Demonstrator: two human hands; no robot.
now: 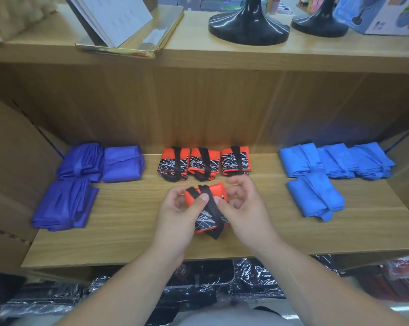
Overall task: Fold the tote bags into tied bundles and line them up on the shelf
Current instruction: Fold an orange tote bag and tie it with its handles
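Note:
A folded orange-and-black tote bundle [207, 212] with black straps lies on the wooden shelf [137, 222], held between both hands. My left hand [180, 210] grips its left side, thumb pressed on a black strap. My right hand [243, 205] pinches the strap on the right with thumb and curled fingers. Three tied orange-and-black bundles [203, 163] stand in a row behind it. Purple folded bags [85, 180] lie at the left, blue folded bags [328, 170] at the right.
A cardboard box wall [13, 175] borders the shelf's left end. The upper shelf carries an open book on a gold tray [133, 36], two black stand bases [248, 27] and a box [386, 15]. Plastic-wrapped dark goods [198, 285] lie below the shelf edge.

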